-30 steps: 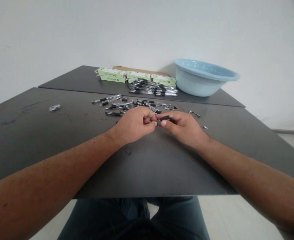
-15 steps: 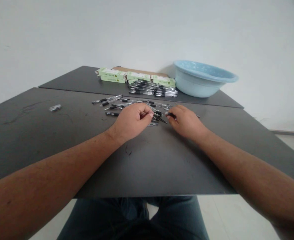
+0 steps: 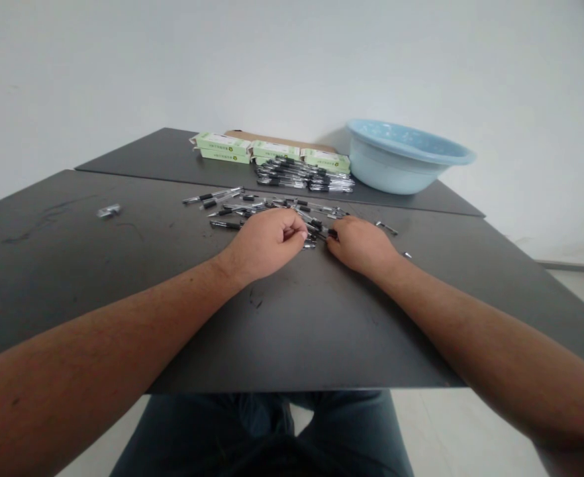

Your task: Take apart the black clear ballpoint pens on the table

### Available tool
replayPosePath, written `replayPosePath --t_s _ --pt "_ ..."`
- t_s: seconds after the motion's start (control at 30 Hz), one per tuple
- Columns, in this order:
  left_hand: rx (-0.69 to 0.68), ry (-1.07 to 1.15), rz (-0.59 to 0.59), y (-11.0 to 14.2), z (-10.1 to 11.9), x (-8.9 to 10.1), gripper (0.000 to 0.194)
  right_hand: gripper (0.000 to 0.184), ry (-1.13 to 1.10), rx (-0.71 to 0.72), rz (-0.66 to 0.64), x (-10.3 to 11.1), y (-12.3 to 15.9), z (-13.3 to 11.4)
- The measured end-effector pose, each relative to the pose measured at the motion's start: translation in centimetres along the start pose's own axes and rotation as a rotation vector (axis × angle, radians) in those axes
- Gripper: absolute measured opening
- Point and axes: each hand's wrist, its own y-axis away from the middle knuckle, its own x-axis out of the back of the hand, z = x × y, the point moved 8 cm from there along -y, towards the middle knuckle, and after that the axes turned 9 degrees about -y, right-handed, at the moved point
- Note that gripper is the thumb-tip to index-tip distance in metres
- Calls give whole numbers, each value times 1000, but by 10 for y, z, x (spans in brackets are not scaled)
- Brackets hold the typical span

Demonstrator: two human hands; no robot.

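Note:
My left hand [image 3: 272,242] is closed in a pinch over the near side of a loose pile of clear pens with black grips [image 3: 225,210]. What its fingers hold, if anything, is hidden. Just to the right, my right hand [image 3: 361,244] rests low at the table with its fingers closed round a pen [image 3: 332,233], of which only a dark part shows. The two hands are a short way apart, with several pens between and behind them.
Behind the pile, more pens lie stacked [image 3: 285,175] before light green boxes [image 3: 222,149]. A blue basin [image 3: 401,162] stands at the back right. A small clear piece [image 3: 108,211] lies at left. Another pen-like piece [image 3: 386,228] is beyond my right hand.
My right hand has come down and slightly left toward the pens, its dark-ended pen now lower among them. My left hand has hardly moved and stays pinched.

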Motion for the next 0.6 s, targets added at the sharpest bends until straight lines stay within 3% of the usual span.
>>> replayPosePath --t_s 0.4,0.6 --pt "-29 -61 -133 2 -3 -13 11 27 34 -54 -91 21 22 31" --pt "43 3 -160 2 -6 -15 14 19 -139 -8 122 52 30 25"
